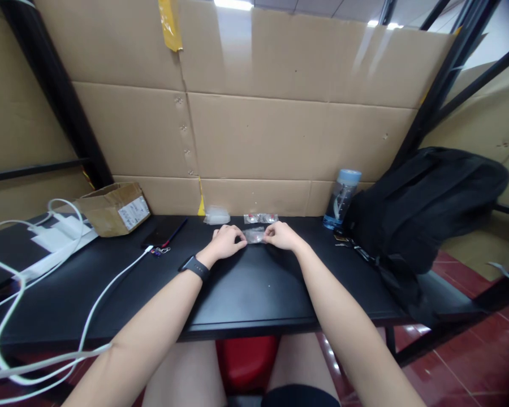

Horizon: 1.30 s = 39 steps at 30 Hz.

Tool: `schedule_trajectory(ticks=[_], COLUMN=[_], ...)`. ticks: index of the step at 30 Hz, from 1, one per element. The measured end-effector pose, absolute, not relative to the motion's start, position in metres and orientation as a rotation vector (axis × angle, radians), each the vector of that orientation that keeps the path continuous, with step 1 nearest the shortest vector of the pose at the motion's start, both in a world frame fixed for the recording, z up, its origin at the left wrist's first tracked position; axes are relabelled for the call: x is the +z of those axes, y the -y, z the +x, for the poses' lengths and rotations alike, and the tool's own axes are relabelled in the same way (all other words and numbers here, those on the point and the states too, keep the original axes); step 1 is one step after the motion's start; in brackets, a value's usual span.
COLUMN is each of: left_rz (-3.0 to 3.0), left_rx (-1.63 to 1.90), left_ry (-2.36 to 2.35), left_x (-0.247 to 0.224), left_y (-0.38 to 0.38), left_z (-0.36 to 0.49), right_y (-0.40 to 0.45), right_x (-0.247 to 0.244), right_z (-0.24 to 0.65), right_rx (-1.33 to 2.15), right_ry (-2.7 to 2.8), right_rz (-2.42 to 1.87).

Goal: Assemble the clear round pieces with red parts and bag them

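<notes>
A small clear plastic bag (254, 235) lies between my hands at the middle of the black table. My left hand (227, 242), with a dark watch on its wrist, pinches the bag's left end. At the other end, the fingers of my right hand (281, 235) are closed on its edge. What the bag contains is too small to make out. Just behind it are small clear packets (261, 218) with shiny bits and red spots. A stack of clear plastic bags (217, 215) rests to their left, against the cardboard.
Left on the table (250, 299) are a cardboard box (114, 209), a phone (164, 233) with a white cable (119, 277), and a white power strip (55, 249). To the right stand a water bottle (341, 198) and a black backpack (428, 209). A cardboard wall (258, 135) closes the back.
</notes>
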<state>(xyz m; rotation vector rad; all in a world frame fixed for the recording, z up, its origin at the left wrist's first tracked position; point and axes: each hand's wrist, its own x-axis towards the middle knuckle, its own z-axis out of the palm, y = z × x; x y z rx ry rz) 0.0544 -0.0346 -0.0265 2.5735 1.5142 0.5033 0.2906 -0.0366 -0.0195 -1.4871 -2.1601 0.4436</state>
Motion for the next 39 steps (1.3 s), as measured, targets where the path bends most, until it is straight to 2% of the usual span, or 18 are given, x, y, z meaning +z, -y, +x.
schedule_trajectory(ticks=[7,13,16,20,26,34,39], left_rz=[2.577,2.752,2.778,2.69,2.375,2.499,2.668], left_rx=[0.666,0.695,0.63,0.626,0.803,0.75,0.705], left_ry=[-1.686,-1.596,-1.472,-1.44,-1.463,-1.572,-1.669], left_x=[-0.031,-0.033,-0.034,-0.034,-0.03,-0.036,-0.035], left_y=[0.039,0.048,0.048,0.045,0.041,0.041,0.046], left_z=[0.065,0.078,0.08,0.077,0.07,0.071,0.077], right_y=[0.04,0.042,0.038,0.034,0.031,0.039,0.041], right_x=[-0.02,-0.017,-0.025,-0.032,-0.027,-0.022,-0.017], right_z=[0.287,0.279,0.278,0.284,0.294,0.292,0.293], right_rx=[0.247,0.201,0.228,0.375,0.711,0.409,0.341], right_ry=[2.069,2.29,2.352,2.238,2.027,2.11,2.468], right_rz=[-1.713,-1.227,-1.21,-1.302,-1.301,-1.537,-1.268])
